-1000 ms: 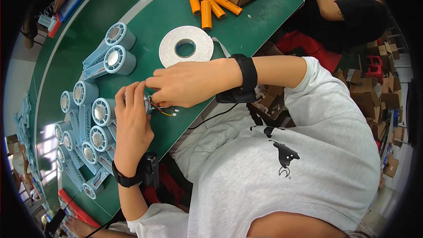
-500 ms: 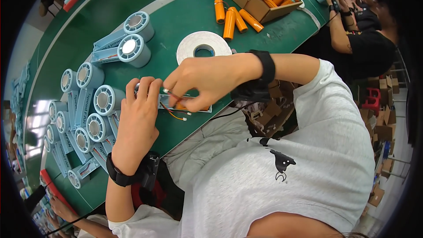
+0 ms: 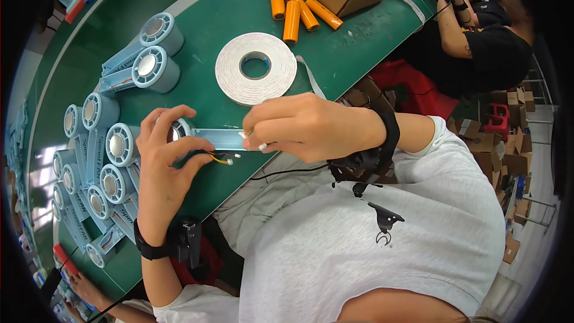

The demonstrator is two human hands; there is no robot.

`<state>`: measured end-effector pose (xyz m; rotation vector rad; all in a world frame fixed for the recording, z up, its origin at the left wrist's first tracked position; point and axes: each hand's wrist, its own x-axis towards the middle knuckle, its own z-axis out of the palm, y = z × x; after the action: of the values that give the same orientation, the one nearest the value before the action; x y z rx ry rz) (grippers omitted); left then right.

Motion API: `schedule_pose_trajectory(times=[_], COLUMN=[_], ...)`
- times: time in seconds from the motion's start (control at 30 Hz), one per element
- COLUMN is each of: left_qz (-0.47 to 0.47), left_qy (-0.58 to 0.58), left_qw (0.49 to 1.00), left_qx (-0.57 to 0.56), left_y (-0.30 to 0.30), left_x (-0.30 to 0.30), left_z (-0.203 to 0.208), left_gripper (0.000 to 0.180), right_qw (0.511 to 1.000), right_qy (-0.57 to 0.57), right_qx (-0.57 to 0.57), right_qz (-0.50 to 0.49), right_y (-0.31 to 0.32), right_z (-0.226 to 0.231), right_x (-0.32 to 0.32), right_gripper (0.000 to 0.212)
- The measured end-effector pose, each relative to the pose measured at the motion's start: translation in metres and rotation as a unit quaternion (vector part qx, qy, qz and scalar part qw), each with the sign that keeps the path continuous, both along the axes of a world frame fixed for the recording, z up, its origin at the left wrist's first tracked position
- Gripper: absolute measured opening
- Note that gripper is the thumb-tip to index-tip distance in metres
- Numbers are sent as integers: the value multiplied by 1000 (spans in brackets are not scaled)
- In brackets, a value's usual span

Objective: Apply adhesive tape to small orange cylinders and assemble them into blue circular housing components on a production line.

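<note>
A light-blue handheld fan casing (image 3: 220,138) lies in front of me, its long trough-shaped handle facing up. My left hand (image 3: 166,154) grips the round head end, thumb and fingers curled round it. Thin red, black and yellow wires with small white plugs (image 3: 230,161) stick out below the left thumb. At the far end of the handle, my right hand (image 3: 311,127) pinches a small white connector (image 3: 263,146) between its fingertips. That hand covers the handle's end. Just beyond stands a big roll of white tape (image 3: 230,72), its loose strip hanging to the right.
Several light-blue fans (image 3: 122,143) lie on the green table (image 3: 200,30) at left, two more (image 3: 155,69) behind. Loose orange batteries (image 3: 291,21) lie by a cardboard box (image 3: 359,3) holding more. Co-workers sit at right and lower left.
My left hand has spread wider around the fan head. My right hand has drawn back rightward, uncovering the handle's trough and the tape roll. The whole view has shifted slightly.
</note>
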<state>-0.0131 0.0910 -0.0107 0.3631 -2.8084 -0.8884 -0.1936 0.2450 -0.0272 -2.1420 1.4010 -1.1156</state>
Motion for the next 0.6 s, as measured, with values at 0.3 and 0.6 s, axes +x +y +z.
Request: schedule_pose_trajectory(times=[0.3, 0.6], left_qz=[63, 101], left_qy=[66, 96], left_qw=[992, 963], left_qx=[93, 231], left_y=[1, -2], left_x=[0, 3], left_z=[-6, -14], left_gripper=[12, 5], right_qw=[983, 960], right_qy=[157, 231], right_qx=[92, 143], right_qz=[29, 65], right_y=[-27, -54], right_z=[35, 28], right_x=[8, 13], right_gripper=[14, 10])
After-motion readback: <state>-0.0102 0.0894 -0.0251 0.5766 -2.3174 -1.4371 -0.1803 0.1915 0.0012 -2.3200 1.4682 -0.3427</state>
